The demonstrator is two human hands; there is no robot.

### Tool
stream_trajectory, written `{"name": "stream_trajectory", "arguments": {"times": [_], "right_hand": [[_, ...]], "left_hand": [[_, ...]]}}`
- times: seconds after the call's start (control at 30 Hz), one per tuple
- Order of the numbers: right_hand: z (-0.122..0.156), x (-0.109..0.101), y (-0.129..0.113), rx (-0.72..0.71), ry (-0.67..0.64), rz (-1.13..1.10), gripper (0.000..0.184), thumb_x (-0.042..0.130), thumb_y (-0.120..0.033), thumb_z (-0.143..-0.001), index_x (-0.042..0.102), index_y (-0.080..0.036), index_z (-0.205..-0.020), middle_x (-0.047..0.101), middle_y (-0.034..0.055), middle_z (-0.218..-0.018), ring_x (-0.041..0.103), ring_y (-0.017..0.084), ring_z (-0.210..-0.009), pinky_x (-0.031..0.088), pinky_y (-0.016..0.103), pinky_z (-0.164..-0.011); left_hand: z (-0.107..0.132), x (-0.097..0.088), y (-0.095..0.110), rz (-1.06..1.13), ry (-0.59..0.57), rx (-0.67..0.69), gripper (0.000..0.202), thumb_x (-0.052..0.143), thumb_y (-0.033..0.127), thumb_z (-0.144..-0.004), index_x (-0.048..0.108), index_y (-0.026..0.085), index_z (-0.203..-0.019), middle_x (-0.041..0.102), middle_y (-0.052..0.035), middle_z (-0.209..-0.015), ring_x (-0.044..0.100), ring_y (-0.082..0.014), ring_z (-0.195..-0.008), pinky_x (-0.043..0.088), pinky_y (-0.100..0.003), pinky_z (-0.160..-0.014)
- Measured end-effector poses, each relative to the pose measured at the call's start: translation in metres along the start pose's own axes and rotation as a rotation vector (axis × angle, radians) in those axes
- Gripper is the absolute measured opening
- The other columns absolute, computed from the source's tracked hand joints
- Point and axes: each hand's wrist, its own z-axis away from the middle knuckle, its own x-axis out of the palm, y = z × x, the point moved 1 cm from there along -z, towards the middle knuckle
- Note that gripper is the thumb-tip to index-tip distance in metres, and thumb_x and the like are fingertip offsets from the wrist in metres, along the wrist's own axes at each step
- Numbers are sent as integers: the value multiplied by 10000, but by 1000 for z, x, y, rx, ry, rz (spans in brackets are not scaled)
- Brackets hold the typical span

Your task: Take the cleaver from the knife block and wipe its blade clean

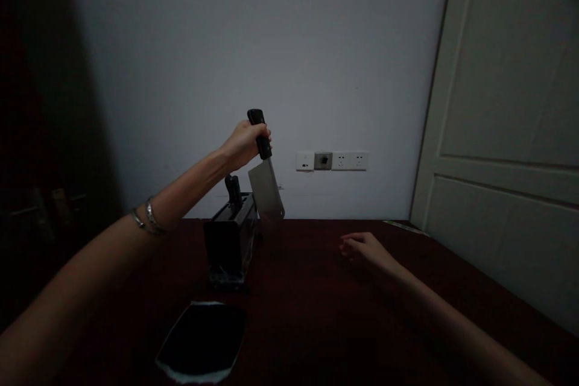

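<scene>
My left hand (246,143) is wrapped round the black handle of a cleaver (266,188), holding it up with the broad blade pointing down. The blade hangs just right of a dark knife block (228,244); whether the two touch I cannot tell. Black handles (233,190), perhaps of scissors or a knife, stick up from the block's top. Over to the right, my right hand (365,248) rests on or just above the table, fingers curled in and nothing visible in them. Two silver bracelets (149,217) circle my left wrist.
The dark red table (298,307) meets a pale wall with sockets and a switch (332,161). A black pad with a pale ragged edge (202,341) lies in front of the block. A thin strip (404,227) lies at the back right, near a panelled door (502,193).
</scene>
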Motion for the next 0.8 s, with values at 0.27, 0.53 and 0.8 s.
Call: {"name": "stream_trajectory", "arguments": {"times": [0.27, 0.53, 0.8], "right_hand": [[39, -8, -71, 131, -173, -280, 278, 575, -381, -773, 589, -104, -753, 650, 70, -636, 638, 150, -551, 459, 202, -414], [49, 3, -89, 192, -167, -597, 303, 522, -402, -830, 599, -110, -803, 628, 15, -595, 625, 94, -526, 410, 128, -382], [30, 22, -83, 374, -322, -861, 401, 332, -329, -918, 598, -67, -772, 606, 23, -477, 610, 103, -423, 400, 128, -312]], "left_hand": [[24, 36, -83, 16, -44, 16, 170, 498, 0, -621, 477, 147, -705, 488, -9, -672, 451, -85, -576, 354, -222, -520], [44, 59, -142, -73, -88, 54, 172, 522, 94, -637, 476, 174, -782, 473, 13, -699, 441, -102, -613, 364, -225, -544], [61, 76, -178, -189, -182, 110, 179, 483, 140, -699, 414, 182, -859, 423, 33, -755, 414, -95, -683, 353, -224, -630]]}}
